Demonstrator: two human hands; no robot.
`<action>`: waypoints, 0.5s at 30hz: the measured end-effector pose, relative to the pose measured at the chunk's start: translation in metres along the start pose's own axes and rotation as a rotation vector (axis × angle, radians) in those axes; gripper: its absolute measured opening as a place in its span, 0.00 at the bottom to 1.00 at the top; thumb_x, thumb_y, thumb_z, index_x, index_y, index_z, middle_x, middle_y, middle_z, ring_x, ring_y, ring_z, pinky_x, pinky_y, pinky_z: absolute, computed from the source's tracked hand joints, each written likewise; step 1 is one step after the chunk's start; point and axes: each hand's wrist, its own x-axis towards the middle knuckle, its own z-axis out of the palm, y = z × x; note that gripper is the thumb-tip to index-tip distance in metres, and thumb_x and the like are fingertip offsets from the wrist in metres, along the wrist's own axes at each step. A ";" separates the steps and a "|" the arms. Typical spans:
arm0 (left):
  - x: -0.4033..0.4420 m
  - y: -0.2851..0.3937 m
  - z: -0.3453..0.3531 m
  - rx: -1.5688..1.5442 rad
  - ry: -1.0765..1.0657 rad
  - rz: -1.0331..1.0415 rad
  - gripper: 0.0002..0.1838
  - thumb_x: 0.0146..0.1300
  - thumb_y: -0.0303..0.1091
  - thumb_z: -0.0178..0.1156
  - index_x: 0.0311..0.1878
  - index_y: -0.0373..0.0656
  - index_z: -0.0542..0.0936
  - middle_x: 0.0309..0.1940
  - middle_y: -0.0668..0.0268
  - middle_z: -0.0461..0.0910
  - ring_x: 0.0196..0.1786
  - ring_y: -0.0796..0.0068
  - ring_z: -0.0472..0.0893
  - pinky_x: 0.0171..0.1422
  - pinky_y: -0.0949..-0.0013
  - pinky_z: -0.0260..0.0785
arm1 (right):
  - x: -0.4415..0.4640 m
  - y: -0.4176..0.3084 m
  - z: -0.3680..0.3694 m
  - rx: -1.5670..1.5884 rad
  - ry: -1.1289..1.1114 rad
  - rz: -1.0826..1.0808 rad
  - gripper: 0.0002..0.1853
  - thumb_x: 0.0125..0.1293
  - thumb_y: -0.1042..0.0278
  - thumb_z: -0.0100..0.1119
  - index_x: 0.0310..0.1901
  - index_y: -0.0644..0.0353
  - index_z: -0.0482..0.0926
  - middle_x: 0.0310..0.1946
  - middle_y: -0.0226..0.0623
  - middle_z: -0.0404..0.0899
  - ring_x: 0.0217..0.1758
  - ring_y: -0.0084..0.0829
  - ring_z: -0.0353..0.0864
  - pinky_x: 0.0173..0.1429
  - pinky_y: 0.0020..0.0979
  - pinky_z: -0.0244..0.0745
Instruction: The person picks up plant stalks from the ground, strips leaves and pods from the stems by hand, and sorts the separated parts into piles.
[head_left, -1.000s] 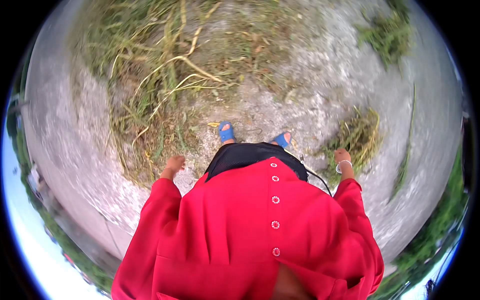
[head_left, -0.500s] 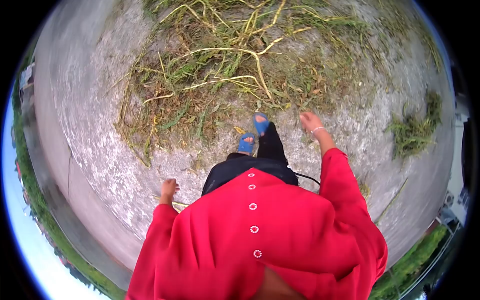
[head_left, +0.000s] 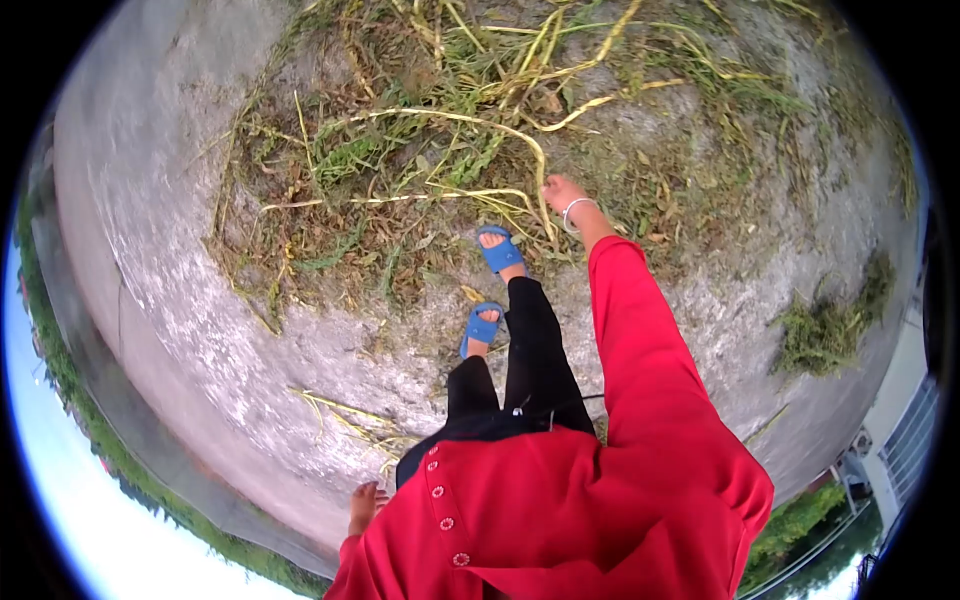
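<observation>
My right hand point(head_left: 566, 194) reaches down to a long yellowish plant stalk point(head_left: 541, 165) that bends across the heap. Its fingertips are at the stalk, slightly apart, and I see no firm grip on it. A pale bracelet circles the right wrist. My left hand point(head_left: 368, 503) hangs low by my side, over the concrete, with loosely curled fingers apart and nothing in it. Near that hand lie a few thin yellow-green stems point(head_left: 345, 408). Dry leaves and green sprigs point(head_left: 350, 160) spread under and around the stalk.
Blue sandals point(head_left: 500, 252) on my feet stand at the heap's near edge. A separate green clump point(head_left: 830, 335) lies to the right on the rough concrete point(head_left: 220, 330). A building with a barred window point(head_left: 915, 430) shows at the far right; greenery lines the left edge.
My right hand has moved forward and left, from above bare concrete to the bent stalk. My left hand has dropped back beside my body. My body leans, and both legs show more.
</observation>
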 end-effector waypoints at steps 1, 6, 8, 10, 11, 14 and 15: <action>-0.021 0.018 0.017 -0.036 0.036 -0.003 0.15 0.62 0.40 0.52 0.47 0.41 0.72 0.30 0.60 0.78 0.28 0.71 0.79 0.27 0.70 0.71 | 0.029 0.005 0.006 0.110 -0.102 0.039 0.28 0.59 0.55 0.54 0.58 0.62 0.65 0.51 0.52 0.73 0.55 0.43 0.72 0.59 0.35 0.65; -0.009 -0.052 0.033 -0.290 -0.040 -0.153 0.13 0.64 0.37 0.52 0.47 0.39 0.73 0.30 0.59 0.78 0.29 0.69 0.79 0.33 0.69 0.74 | 0.109 -0.001 0.022 -0.124 0.139 -0.027 0.36 0.57 0.56 0.56 0.64 0.62 0.55 0.55 0.56 0.67 0.61 0.47 0.66 0.63 0.37 0.60; -0.006 -0.081 0.040 -0.260 -0.035 -0.127 0.12 0.64 0.35 0.52 0.46 0.37 0.73 0.30 0.58 0.78 0.31 0.70 0.79 0.35 0.68 0.74 | 0.127 0.000 0.038 -0.056 0.198 0.009 0.33 0.57 0.55 0.58 0.60 0.63 0.61 0.50 0.53 0.72 0.54 0.45 0.72 0.58 0.37 0.65; -0.015 -0.088 0.049 -0.270 -0.063 -0.157 0.13 0.64 0.35 0.52 0.47 0.37 0.73 0.31 0.58 0.78 0.31 0.70 0.80 0.35 0.69 0.74 | 0.132 -0.009 0.052 0.014 0.071 0.088 0.29 0.56 0.54 0.59 0.55 0.63 0.68 0.43 0.49 0.76 0.45 0.42 0.76 0.52 0.36 0.69; -0.024 -0.073 0.057 -0.227 -0.044 -0.177 0.14 0.64 0.36 0.52 0.47 0.37 0.73 0.30 0.59 0.79 0.31 0.71 0.79 0.34 0.70 0.74 | 0.130 -0.020 0.046 0.047 -0.084 0.143 0.26 0.56 0.54 0.59 0.52 0.63 0.71 0.38 0.46 0.78 0.40 0.40 0.77 0.48 0.35 0.70; -0.058 0.019 0.087 -0.105 0.027 -0.107 0.14 0.63 0.36 0.52 0.48 0.37 0.73 0.29 0.60 0.79 0.30 0.72 0.79 0.34 0.70 0.74 | 0.079 -0.052 0.037 0.370 -0.282 0.170 0.18 0.56 0.51 0.61 0.32 0.61 0.79 0.18 0.29 0.73 0.21 0.22 0.70 0.28 0.27 0.67; -0.047 0.022 0.086 -0.118 -0.018 -0.078 0.15 0.63 0.39 0.52 0.47 0.38 0.74 0.29 0.61 0.79 0.28 0.72 0.79 0.32 0.71 0.74 | 0.053 -0.067 0.026 0.390 -0.294 0.054 0.18 0.57 0.51 0.61 0.28 0.60 0.78 0.15 0.25 0.70 0.17 0.19 0.66 0.24 0.23 0.64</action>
